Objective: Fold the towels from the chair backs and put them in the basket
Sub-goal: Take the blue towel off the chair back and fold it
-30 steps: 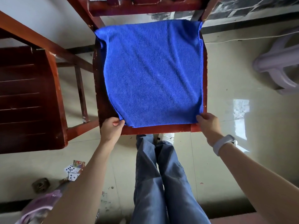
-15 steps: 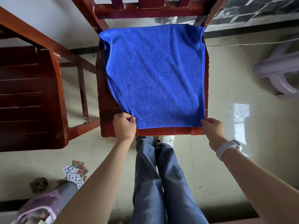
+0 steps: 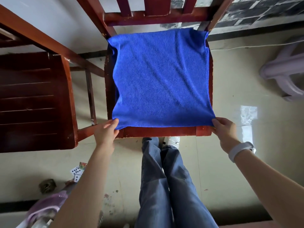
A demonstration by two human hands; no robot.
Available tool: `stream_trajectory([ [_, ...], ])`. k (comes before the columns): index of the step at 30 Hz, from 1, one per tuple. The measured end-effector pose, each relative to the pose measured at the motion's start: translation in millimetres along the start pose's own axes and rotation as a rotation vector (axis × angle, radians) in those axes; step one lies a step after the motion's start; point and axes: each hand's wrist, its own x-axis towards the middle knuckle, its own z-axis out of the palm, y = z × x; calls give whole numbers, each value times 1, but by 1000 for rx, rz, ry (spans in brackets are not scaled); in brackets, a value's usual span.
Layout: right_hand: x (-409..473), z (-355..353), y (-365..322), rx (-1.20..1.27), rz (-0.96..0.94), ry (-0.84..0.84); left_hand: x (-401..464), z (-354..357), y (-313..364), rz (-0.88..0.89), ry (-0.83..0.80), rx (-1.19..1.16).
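Observation:
A blue towel (image 3: 161,79) lies spread over the seat of a red-brown wooden chair (image 3: 164,133), its far edge at the chair back. My left hand (image 3: 107,132) pinches the towel's near left corner. My right hand (image 3: 225,130), with a white band on the wrist, pinches the near right corner. The near edge is stretched straight between both hands, just inside the seat's front rail. The left side of the towel is wavy. No basket is in view.
A second dark wooden chair (image 3: 32,99) stands to the left. A pale plastic stool (image 3: 284,74) stands at the right. Playing cards (image 3: 79,170) and a purple object (image 3: 44,209) lie on the tiled floor at lower left. My legs in jeans (image 3: 164,186) are below the seat.
My left hand had pulled the near left corner inward, then drew it back out to the left. The towel's near edge is now stretched flat and straight between both hands.

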Motion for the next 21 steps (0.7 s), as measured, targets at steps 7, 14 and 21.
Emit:
stream_trajectory([
  [7,-14,-15,-29,157,17,-8,-3,-28,27,-153,-156,-125],
  [14,-27,-24,-56,263,50,33,-14,-37,50,-229,-217,-300],
  [21,-69,-44,-109,338,-90,-27,-64,-46,97,274,-228,-126],
])
